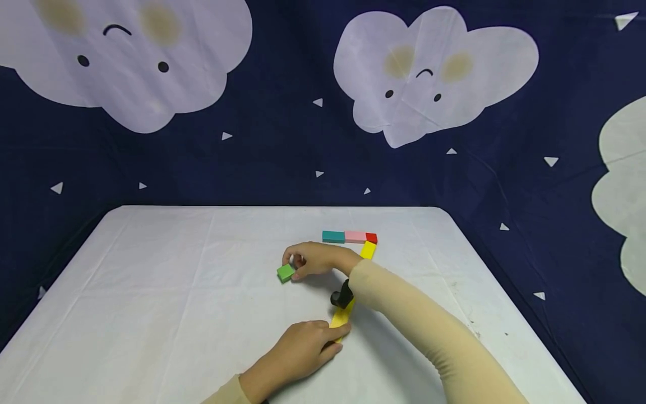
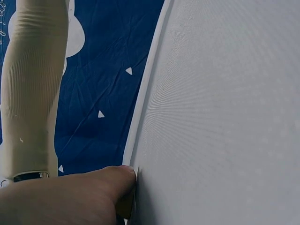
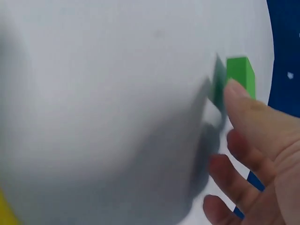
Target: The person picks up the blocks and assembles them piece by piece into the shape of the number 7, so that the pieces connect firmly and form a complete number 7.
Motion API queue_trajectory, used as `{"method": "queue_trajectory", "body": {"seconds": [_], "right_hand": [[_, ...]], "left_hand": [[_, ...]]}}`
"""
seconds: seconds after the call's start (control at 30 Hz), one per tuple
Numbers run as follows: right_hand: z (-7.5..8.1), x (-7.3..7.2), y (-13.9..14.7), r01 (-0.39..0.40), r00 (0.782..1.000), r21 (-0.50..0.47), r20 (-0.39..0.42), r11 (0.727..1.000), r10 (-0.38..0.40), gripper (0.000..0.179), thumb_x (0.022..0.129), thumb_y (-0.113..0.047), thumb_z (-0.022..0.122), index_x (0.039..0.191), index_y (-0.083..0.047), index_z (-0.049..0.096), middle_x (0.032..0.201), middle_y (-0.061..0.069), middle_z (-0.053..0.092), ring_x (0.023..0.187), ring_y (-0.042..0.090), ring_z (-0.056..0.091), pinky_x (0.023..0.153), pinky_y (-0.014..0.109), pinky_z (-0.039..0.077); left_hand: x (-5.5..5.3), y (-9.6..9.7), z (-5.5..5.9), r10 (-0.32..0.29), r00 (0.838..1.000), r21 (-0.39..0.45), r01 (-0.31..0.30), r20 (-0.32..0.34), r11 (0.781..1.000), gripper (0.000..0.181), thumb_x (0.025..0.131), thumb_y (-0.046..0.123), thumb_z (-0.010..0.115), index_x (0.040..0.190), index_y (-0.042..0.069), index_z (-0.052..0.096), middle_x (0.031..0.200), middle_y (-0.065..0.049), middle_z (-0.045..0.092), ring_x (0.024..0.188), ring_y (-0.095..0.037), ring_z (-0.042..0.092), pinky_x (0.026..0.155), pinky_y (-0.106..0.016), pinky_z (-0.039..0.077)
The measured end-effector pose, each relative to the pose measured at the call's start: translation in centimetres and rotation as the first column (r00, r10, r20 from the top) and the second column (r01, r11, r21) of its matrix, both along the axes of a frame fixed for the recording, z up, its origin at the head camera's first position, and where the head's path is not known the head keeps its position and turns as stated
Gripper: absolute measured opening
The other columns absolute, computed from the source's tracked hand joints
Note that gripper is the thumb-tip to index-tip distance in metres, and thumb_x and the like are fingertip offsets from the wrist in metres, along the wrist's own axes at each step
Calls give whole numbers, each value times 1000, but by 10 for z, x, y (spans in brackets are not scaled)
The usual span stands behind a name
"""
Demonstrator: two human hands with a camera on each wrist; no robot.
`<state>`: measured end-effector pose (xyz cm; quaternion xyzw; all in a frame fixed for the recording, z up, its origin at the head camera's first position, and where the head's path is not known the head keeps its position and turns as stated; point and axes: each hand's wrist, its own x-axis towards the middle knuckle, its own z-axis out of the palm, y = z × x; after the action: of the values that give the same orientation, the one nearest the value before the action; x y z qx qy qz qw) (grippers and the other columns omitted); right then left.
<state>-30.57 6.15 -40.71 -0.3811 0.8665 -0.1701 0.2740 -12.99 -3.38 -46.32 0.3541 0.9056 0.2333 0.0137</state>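
My right hand (image 1: 315, 259) pinches a green block (image 1: 285, 273) between thumb and fingers, left of the yellow pieces. In the right wrist view the thumb lies against the near side of the green block (image 3: 238, 70), with its shadow on the cloth beside it. Nearer the front, my left hand (image 1: 303, 349) holds the near end of a yellow block (image 1: 341, 317) between thumb and index finger. Another stretch of yellow block (image 1: 369, 249) shows beyond the right forearm, which hides the middle. In the left wrist view, the left hand (image 2: 89, 187) mostly covers the yellow piece.
A teal block (image 1: 333, 237), a pink block (image 1: 355, 237) and a red block (image 1: 371, 238) lie end to end near the yellow's far end. The black wrist camera (image 1: 342, 295) on the right arm overlaps the yellow. White cloth covers the table (image 1: 151, 314), before a dark blue cloud-patterned curtain (image 1: 282, 168).
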Motion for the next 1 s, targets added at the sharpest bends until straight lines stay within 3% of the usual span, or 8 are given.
{"method": "queue_trajectory", "body": {"seconds": [0.3, 0.53, 0.77, 1.0], "right_hand": [[-1, -19, 18, 174, 967, 23, -191, 984, -167, 29, 92, -24, 73, 118, -22, 60, 96, -2, 62, 86, 14, 55, 82, 29, 47], [-5, -28, 24, 301, 879, 49, -402, 953, -257, 35, 91, -29, 73, 124, -22, 64, 102, -2, 68, 99, 17, 50, 91, 35, 40], [-7, -34, 26, 357, 811, 55, -512, 932, -281, 35, 91, -30, 73, 124, -21, 66, 116, 0, 62, 106, 22, 46, 91, 37, 40], [-9, -35, 27, 357, 786, 71, -561, 931, -259, 32, 93, -30, 71, 123, -21, 66, 125, 1, 57, 119, 22, 44, 97, 39, 39]], "left_hand": [[0, 0, 1, 12, 1000, -6, -12, -7, 1000, 39, 98, 34, 61, 136, 31, 61, 86, 8, 67, 70, 3, 53, 64, -22, 46], [0, 1, 1, 16, 1000, -15, -16, -13, 1000, 39, 98, 34, 61, 137, 32, 61, 83, 9, 65, 66, 3, 46, 63, -21, 44], [1, 1, 2, 22, 1000, -25, -22, -7, 999, 39, 98, 34, 60, 137, 33, 60, 83, 9, 65, 67, 3, 47, 63, -21, 43], [2, 1, 2, 22, 1000, -9, -22, -14, 1000, 39, 98, 33, 61, 137, 32, 61, 80, 9, 63, 64, 3, 44, 60, -20, 41]]}}
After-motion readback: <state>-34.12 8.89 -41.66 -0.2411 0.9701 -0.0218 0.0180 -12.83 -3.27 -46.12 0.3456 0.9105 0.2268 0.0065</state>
